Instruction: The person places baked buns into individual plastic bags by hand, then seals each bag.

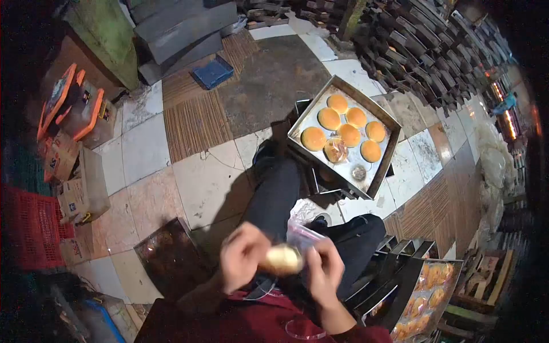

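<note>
A: Start at the body. Hands?

B: Left hand motion-blurred, fingers closed round the side of a pale bun, over the lap. Right hand just beside, thumb and fingers pinched on a clear plastic bag.

A: Hazards there?

B: A slack left grip, mid-motion, could drop the bun. Thin film pulled hard might split, or catch the crust.

A: Farther out?

B: Low right, plastic-wrapped buns. Ahead, past the trousered legs, a baking tray: eight golden buns, one seemingly under shiny film.

A: Risk?

B: Tray looks raised, turned askew over another; a knee bump could tip it onto the tiled floor.

A: Far end?

B: Blue tray on the floor; dark stacks, too dim to identify.
</note>
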`<state>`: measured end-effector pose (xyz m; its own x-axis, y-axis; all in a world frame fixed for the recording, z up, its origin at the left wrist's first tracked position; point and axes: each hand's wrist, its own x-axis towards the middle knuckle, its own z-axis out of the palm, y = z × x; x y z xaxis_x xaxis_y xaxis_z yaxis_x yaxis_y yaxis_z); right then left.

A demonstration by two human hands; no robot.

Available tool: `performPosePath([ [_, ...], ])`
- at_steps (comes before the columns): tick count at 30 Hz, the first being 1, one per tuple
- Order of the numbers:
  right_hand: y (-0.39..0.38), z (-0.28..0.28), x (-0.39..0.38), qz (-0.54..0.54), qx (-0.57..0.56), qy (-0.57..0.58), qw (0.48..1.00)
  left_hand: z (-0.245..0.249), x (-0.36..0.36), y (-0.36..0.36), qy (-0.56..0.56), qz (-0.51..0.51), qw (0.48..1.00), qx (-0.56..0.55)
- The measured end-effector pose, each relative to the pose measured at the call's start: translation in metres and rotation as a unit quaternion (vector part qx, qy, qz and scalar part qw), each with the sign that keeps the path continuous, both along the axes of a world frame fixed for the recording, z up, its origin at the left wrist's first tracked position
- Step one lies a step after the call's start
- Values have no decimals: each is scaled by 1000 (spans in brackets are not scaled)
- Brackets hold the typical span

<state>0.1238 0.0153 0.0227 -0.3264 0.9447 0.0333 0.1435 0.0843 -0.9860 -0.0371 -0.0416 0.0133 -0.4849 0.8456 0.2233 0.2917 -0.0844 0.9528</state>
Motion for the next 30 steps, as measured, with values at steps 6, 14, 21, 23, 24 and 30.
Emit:
performPosePath([
  [6,1,-7,5,24,145,-36,988,-11,-11,3,-90,-39,992,85],
  [14,40,-9,-26,38,80,-67,994,-3,-22,31,77,-49,996,-2],
  [21,25,-97,-13,-25,-345,-19,938,-84,-7,3,-292,163,933,-135],
  [23,0,-112,5,-36,-240,-101,965,-76,8,-6,-312,238,901,-183],
  [24,-2,-101,2,-91,-63,-120,987,-76,9,-11,-315,236,900,-186],
  [30,33,-47,-30,202,344,-433,808,-36,6,-5,-455,234,849,-129],
])
